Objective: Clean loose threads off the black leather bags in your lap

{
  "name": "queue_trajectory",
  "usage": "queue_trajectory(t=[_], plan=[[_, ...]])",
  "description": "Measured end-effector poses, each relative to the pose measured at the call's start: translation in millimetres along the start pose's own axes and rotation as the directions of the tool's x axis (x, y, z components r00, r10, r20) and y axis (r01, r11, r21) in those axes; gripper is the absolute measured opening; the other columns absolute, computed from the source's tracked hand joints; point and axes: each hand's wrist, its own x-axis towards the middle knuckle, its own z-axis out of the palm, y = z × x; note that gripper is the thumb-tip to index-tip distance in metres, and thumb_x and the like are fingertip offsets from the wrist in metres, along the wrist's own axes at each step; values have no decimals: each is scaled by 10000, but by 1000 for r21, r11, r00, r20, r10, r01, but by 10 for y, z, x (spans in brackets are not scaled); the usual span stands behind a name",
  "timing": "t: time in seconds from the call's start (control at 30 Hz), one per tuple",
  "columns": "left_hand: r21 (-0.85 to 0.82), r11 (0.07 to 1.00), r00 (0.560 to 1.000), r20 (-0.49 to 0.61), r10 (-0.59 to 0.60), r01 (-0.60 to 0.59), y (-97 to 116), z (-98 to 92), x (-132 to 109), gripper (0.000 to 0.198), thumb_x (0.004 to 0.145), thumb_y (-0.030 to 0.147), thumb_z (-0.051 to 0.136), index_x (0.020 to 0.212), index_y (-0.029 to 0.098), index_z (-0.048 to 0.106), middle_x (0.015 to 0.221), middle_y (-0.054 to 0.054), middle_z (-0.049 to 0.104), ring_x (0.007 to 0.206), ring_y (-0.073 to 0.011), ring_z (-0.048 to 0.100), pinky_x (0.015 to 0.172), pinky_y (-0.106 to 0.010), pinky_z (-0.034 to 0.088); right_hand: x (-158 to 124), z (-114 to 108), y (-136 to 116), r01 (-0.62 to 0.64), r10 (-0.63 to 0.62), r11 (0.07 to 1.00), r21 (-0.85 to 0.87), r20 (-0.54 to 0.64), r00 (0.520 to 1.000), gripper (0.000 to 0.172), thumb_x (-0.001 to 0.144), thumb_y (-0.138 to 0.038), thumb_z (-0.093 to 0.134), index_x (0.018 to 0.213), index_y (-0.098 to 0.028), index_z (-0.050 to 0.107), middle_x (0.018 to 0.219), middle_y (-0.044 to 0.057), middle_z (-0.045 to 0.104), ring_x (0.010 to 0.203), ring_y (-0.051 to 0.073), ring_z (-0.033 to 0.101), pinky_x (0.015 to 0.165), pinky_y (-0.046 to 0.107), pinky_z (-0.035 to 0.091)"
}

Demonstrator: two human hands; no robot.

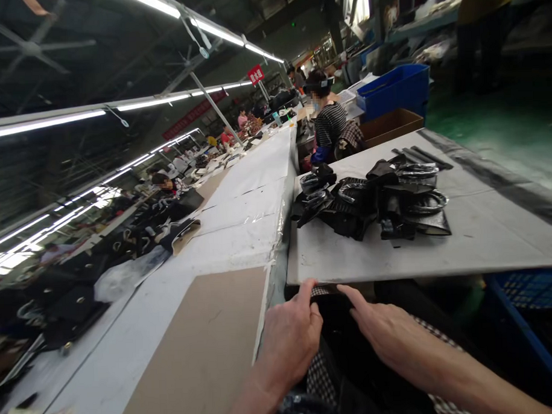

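Note:
My left hand (293, 330) is closed at the edge of a black piece (336, 316) over my lap, index finger reaching forward and the other fingers curled. On the opposite edge of that piece is my right hand (389, 327), also closed, its index finger extended and its thumb hidden. The piece is dark and its exact kind cannot be made out. Just beyond both hands, a pile of black bag parts with wrapped handles (379, 197) lies on the white side table (485, 236). Checked cloth (320, 374) shows beneath my hands.
A long white worktable (240, 232) runs along the left, with a brown board (199, 342) and black bags (66, 305) on it. A blue crate (525, 331) stands low at right. Ahead sits a person in stripes (331, 123), near a blue bin (394, 94) and cardboard box (391, 127).

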Motion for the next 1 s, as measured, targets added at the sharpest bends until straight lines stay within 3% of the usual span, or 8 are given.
queue_trajectory(t=[0.23,0.33,0.47,0.6,0.77,0.9,0.97,1.0], plan=[[-147,968,977,-89,194,-205,-76,199,-54,417,918,160,387,1282,265,562,1056,-17,722,831,-173,689,722,-248,489,-26,71,120,71,-68,996,54,-53,996,349,960,-132,267,1288,-129,389,776,75,675,702,265,664,591,324,381],[-155,972,983,-65,170,-178,-31,200,22,410,918,156,392,1262,259,590,1035,-15,729,858,-186,689,737,-259,495,13,67,136,18,-13,997,75,-58,998,307,972,-187,303,1257,-137,407,777,86,685,728,278,669,597,317,371],[-41,995,996,-39,85,-87,54,144,159,404,925,161,414,1299,237,548,976,-51,741,852,-243,697,737,-320,484,73,87,198,-56,59,998,43,-82,995,295,961,-210,317,1211,-107,438,734,111,676,690,302,658,573,320,335],[-22,997,997,-24,80,-80,63,98,196,265,978,264,391,1083,169,615,844,-81,726,807,-263,695,671,-317,465,45,130,287,-53,61,994,94,-83,995,304,971,-240,267,1214,-141,421,632,36,611,597,252,619,559,308,328],[-52,995,996,-42,78,-80,82,177,205,200,917,184,447,921,126,637,747,-118,702,742,-317,685,645,-359,433,17,140,384,-43,72,970,237,-115,991,284,967,-338,293,1174,-208,436,595,13,569,585,269,600,575,348,350],[-175,979,994,-42,97,-103,189,254,314,198,932,230,466,928,143,644,766,-97,707,765,-289,693,662,-341,459,24,69,580,-39,83,928,370,-104,991,218,980,-352,318,1095,-247,471,764,85,679,773,309,668,716,398,462],[-362,921,988,2,154,-143,188,257,383,241,978,271,409,1062,180,615,819,-49,718,689,-203,694,619,-279,478,-41,17,695,-22,78,919,393,-126,989,246,994,-341,301,1120,-243,489,977,132,697,971,309,657,848,368,491],[-514,844,982,21,189,-152,154,256,413,272,996,293,374,1163,201,569,880,-33,721,667,-167,691,601,-249,485,-99,-14,746,-29,96,925,379,-160,982,275,1007,-336,285,1154,-239,496,1066,141,682,1034,297,639,883,353,497]])
